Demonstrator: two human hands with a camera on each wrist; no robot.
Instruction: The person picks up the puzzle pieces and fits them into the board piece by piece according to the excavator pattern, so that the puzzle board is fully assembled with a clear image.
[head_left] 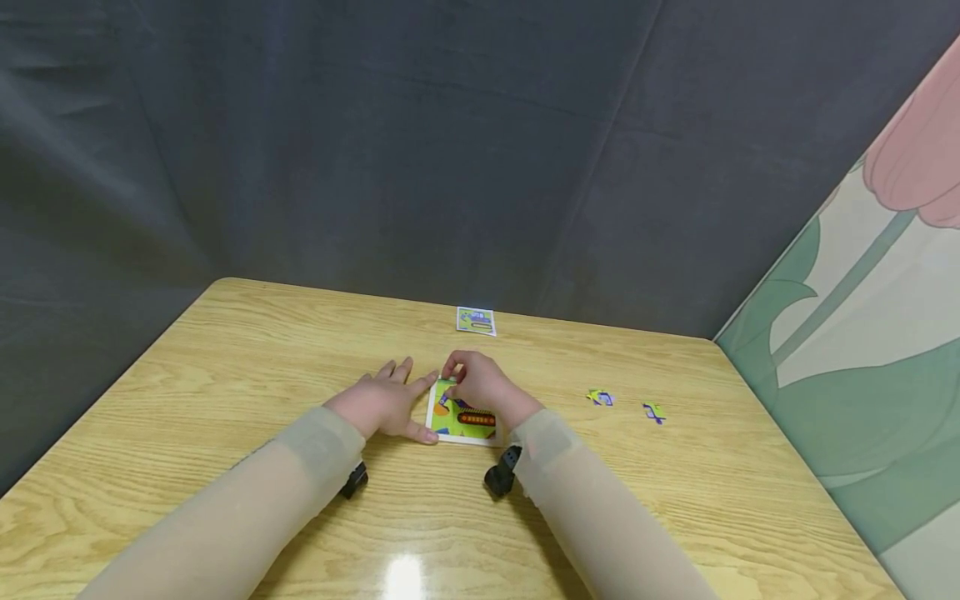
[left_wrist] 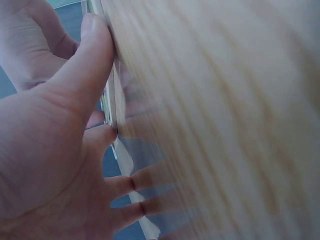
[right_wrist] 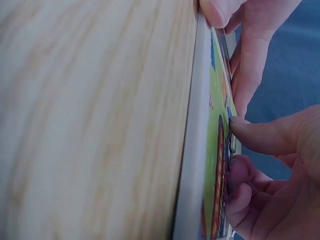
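A small jigsaw puzzle (head_left: 468, 431) with a white border and a green picture of an orange-and-dark tracked digger lies on the table. Spread flat at its left side is my left hand (head_left: 382, 406), whose thumb and index finger touch the frame's edge. My right hand (head_left: 483, 385) bends over the upper part of the puzzle. Its thumb (right_wrist: 265, 135) and fingertips appear to pinch a puzzle piece (right_wrist: 233, 143) at the picture's surface; the fingers hide most of that piece. In the left wrist view, the left thumb (left_wrist: 92, 55) lies along the frame.
Two loose puzzle pieces lie to the right, one yellow and purple (head_left: 601, 397), the other green and purple (head_left: 654, 412). A small picture card (head_left: 476, 321) of a digger lies near the far edge of the wooden table (head_left: 300, 333). Behind hangs a dark curtain (head_left: 420, 167).
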